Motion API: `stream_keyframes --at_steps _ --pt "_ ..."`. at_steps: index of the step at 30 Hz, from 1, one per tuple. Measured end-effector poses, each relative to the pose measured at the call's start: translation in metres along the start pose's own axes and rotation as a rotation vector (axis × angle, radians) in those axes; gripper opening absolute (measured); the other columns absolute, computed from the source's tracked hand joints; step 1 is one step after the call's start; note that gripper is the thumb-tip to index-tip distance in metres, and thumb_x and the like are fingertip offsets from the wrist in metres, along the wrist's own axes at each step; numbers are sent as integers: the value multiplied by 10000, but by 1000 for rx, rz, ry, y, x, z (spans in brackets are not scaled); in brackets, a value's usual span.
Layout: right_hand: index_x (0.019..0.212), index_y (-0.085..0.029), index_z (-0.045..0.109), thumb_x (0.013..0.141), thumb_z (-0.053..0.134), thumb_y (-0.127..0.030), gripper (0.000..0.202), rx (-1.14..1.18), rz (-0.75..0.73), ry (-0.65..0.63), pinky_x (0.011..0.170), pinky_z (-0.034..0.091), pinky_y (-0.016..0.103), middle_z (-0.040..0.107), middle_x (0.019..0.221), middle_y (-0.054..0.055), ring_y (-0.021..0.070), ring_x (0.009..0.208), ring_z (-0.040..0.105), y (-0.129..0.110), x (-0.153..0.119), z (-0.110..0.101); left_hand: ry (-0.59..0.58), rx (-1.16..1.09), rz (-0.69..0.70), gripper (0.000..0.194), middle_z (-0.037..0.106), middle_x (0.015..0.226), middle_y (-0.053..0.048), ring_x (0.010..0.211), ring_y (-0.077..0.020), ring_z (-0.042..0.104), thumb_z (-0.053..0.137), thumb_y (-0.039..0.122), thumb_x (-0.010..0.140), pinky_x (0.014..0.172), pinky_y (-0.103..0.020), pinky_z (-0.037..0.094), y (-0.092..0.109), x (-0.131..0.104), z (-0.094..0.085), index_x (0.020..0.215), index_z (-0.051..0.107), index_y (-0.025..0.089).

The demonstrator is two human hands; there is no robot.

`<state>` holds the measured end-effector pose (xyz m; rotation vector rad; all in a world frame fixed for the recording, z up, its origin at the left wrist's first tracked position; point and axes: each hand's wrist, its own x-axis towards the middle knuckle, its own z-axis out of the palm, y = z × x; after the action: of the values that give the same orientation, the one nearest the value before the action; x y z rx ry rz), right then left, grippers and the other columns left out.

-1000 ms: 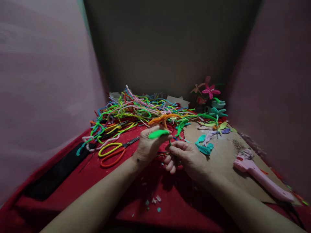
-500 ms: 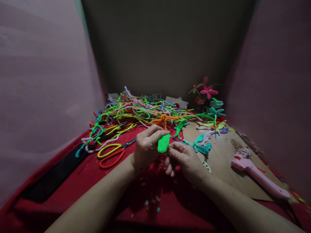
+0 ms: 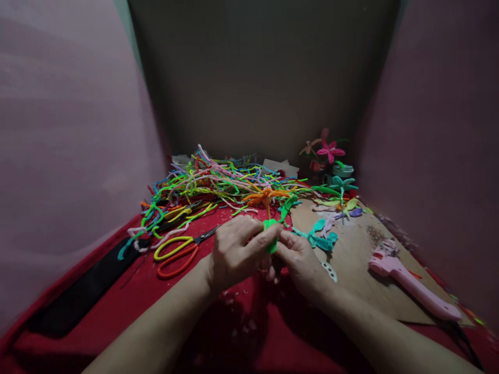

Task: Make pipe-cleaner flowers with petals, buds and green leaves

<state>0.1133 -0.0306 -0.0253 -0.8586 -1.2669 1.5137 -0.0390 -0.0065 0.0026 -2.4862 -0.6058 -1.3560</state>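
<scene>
A bright green fuzzy piece (image 3: 270,226) is between my two hands, mostly covered by the fingers. My left hand (image 3: 237,249) is closed on it from the left, thumb and forefinger over its middle. From the right, my right hand (image 3: 298,259) pinches its edge, with the lower fingers curled underneath. Just beyond the hands stands an orange pipe-cleaner flower (image 3: 266,196) with a stem. A dark green leaf shape (image 3: 287,209) lies to its right, and a teal petalled piece (image 3: 322,238) is beside my right hand.
Scissors (image 3: 177,252) with yellow and red handles lie left of my hands, near a long black object (image 3: 81,291). A heap of pipe cleaners (image 3: 218,179) spreads behind. On the board (image 3: 358,280) at right rests a pink glue gun (image 3: 417,288). Finished flowers (image 3: 330,151) stand at back right.
My left hand has turned over the green piece, so its loop shape is now mostly covered. My hands are closer together. The view has shifted slightly.
</scene>
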Motion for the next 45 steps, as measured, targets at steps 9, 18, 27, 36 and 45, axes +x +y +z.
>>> stream_keyframes --at_steps 9,18,27,36,45 --pt "800 -154 618 653 707 -366 273 235 -111 285 487 472 246 687 728 34 138 545 609 -4 9 -14 -132 -499 -808 174 613 779 -26 700 -146 547 589 312 756 657 -247 424 0 2 23 862 625 179" --pt "664 -135 682 502 786 -233 216 452 -59 250 509 432 217 658 609 12 104 516 558 -4 14 -17 -339 -904 -1120 190 608 656 1 508 -79 436 630 300 707 481 -196 339 22 8 35 792 664 133" --pt "736 -149 650 717 607 -460 314 136 -176 444 468 358 220 565 587 -14 92 489 450 -1 15 -24 -254 -730 -1096 212 451 411 52 367 -56 366 635 315 672 381 -179 260 2 34 38 570 557 146" --pt "520 -185 432 857 409 -423 413 -522 -463 266 515 304 243 415 506 -17 97 488 381 -1 2 -19 -322 -923 -1112 252 430 365 59 282 -44 336 669 290 640 313 -182 251 -31 72 98 529 499 141" --pt "534 -195 356 888 390 -351 388 -819 -711 143 509 284 246 429 510 -13 96 490 405 3 -2 -18 -341 -959 -1155 235 481 419 44 290 -50 378 690 293 637 297 -180 275 -39 78 136 611 524 128"
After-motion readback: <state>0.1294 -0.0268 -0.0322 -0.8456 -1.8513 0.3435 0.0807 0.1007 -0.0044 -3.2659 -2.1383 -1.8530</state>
